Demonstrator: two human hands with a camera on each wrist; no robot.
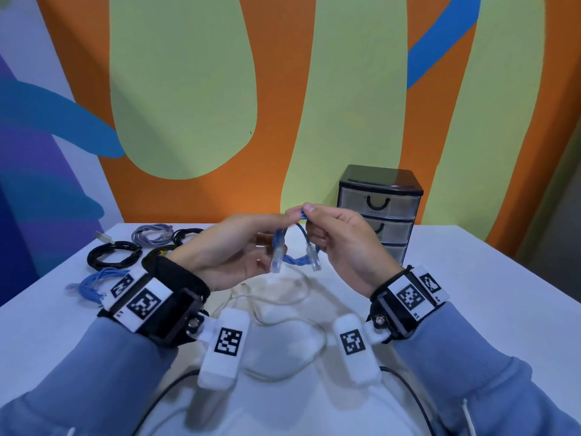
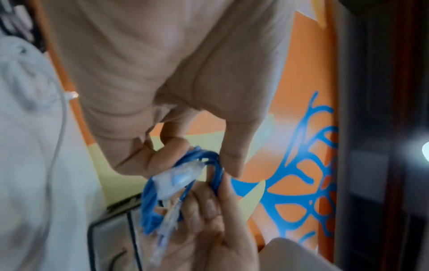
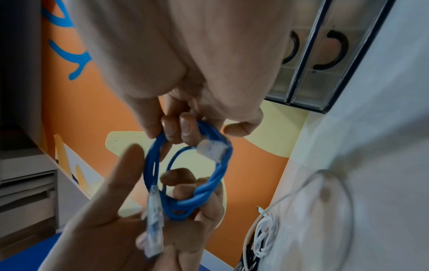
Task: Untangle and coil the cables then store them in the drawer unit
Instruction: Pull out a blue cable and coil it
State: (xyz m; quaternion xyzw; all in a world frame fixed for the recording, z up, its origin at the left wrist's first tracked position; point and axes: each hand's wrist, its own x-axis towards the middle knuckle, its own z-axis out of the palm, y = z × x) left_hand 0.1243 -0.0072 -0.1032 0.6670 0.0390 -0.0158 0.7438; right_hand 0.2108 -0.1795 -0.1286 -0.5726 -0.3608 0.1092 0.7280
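Seen from the left wrist, the left hand (image 2: 162, 77) pinches the top of a small blue cable coil (image 2: 148, 198) between thumb and forefinger. The right hand (image 2: 209, 229) reaches up from below, its fingers curled round the same loops. Two clear plugs (both blurred) hang off the coil. A white cable (image 2: 61, 117) trails on the worktop (image 2: 27, 165) at left.

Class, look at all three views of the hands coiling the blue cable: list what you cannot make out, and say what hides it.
- Drawer unit: bottom drawer's handle hidden behind right hand in the head view; contents unreadable through the cloudy fronts.
- Blue cable: loop count unclear, strands overlap; motion-blurred in the left wrist view.
- Left hand: its fingertips are hidden behind the cable's plugs, head view.
- Coiled cables: connector types too small.
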